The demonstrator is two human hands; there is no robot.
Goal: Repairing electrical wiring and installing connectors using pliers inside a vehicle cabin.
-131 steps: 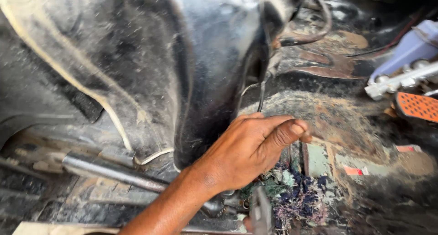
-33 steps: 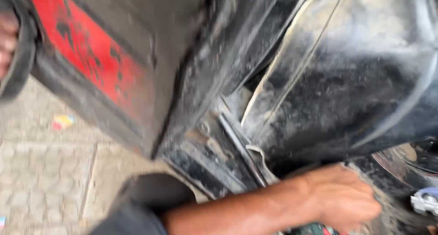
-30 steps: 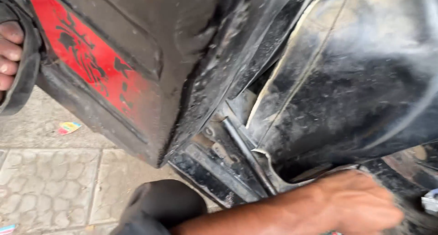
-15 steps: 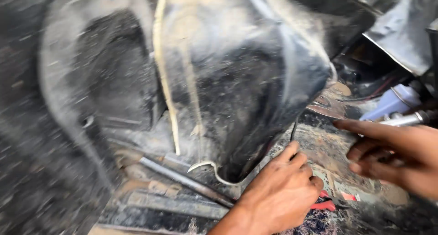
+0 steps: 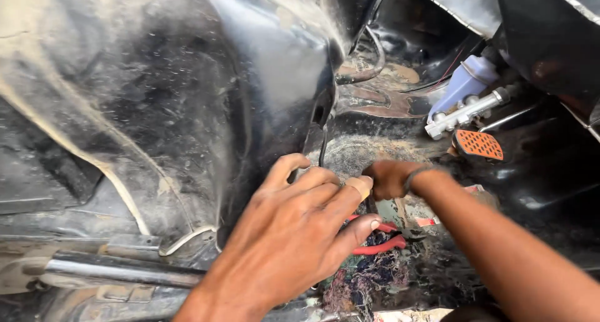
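The big black body panel (image 5: 187, 109) of a vehicle fills the left side, dusty and stiff-looking. Under its edge lies a dirty floor (image 5: 375, 153) with a heap of rags (image 5: 369, 278). The left hand (image 5: 294, 241) is spread wide, its fingers resting over red-handled pliers (image 5: 381, 237) on the rags. The right hand (image 5: 390, 178) is closed in a fist just beyond; whether it holds something cannot be told. The pliers look rigid and light, and the coated handles seem the best place to grip.

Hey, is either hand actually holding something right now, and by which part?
It cannot be told. The left hand lies spread over red-handled pliers, touching or just above them; the right hand is curled, its grip hidden.
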